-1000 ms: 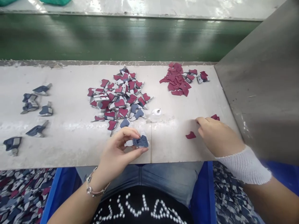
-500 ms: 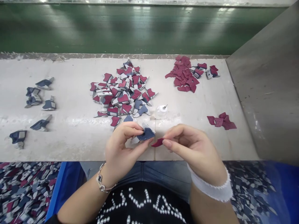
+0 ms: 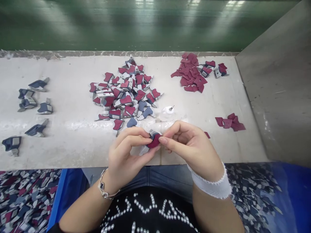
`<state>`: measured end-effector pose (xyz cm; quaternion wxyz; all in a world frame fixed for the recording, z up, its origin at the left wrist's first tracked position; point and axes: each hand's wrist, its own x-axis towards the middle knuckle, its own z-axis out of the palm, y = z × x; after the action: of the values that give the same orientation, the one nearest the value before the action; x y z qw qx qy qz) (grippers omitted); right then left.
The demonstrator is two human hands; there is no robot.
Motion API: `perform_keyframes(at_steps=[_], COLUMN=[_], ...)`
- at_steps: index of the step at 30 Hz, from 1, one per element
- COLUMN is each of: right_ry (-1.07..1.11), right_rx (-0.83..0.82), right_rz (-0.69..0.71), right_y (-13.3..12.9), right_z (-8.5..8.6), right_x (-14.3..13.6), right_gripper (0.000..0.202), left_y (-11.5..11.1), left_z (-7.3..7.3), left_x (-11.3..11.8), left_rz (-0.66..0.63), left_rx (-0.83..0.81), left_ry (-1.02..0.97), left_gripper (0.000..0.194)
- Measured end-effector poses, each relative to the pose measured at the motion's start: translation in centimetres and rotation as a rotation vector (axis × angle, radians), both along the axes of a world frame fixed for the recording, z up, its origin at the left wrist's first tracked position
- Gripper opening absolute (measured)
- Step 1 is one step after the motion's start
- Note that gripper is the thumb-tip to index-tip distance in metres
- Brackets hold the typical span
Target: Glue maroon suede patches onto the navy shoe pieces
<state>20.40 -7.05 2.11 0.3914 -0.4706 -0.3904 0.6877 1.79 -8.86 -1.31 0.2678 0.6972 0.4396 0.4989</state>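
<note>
My left hand [image 3: 131, 147] is closed around a small grey and navy plastic part [image 3: 152, 132] near the front of the bench. A maroon flat piece [image 3: 154, 141] lies against the navy face of that part. Thumb and forefinger of my right hand [image 3: 186, 140] pinch the right end of the maroon piece. Just beyond my hands stands a small clear bottle with a needle tip [image 3: 168, 112]. Behind my left hand is a heap of grey, navy and maroon parts [image 3: 126, 94].
Loose maroon pieces form a pile [image 3: 190, 74] at the back right and a smaller group [image 3: 230, 122] nearer. Several navy and grey parts [image 3: 36, 129] lie far left. A metal panel [image 3: 279, 81] bounds the right side. A blue bin [image 3: 59, 197] full of parts sits below left.
My right hand has moved left and brought the maroon piece onto the navy part. Another maroon piece now shows beyond my right hand. The view has shifted slightly.
</note>
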Motion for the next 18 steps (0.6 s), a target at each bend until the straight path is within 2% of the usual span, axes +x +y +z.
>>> perform_keyframes(at_steps=[6, 9, 12, 18], right_ry=[-0.011, -0.032, -0.040, -0.127], right_rx=[0.003, 0.048, 0.076, 0.129], right_rz=[0.046, 0.113, 0.187, 0.231], right_y=[0.2, 0.1, 0.0, -0.4], right_z=[0.4, 0.6, 0.9, 1.6], right_x=[0.2, 0.2, 0.1, 0.1], right_gripper=[0.023, 0.015, 0.019, 0.018], left_y=[0.0, -0.2, -0.3, -0.6], left_z=[0.1, 0.4, 0.7, 0.9], left_x=[-0.5, -0.8, -1.0, -1.4], left_rz=[-0.030, -0.079, -0.113, -0.089], left_rx=[-0.012, -0.070, -0.106, 0.003], left_ry=[-0.037, -0.089, -0.091, -0.014], left_gripper=[0.031, 0.033, 0.031, 0.031])
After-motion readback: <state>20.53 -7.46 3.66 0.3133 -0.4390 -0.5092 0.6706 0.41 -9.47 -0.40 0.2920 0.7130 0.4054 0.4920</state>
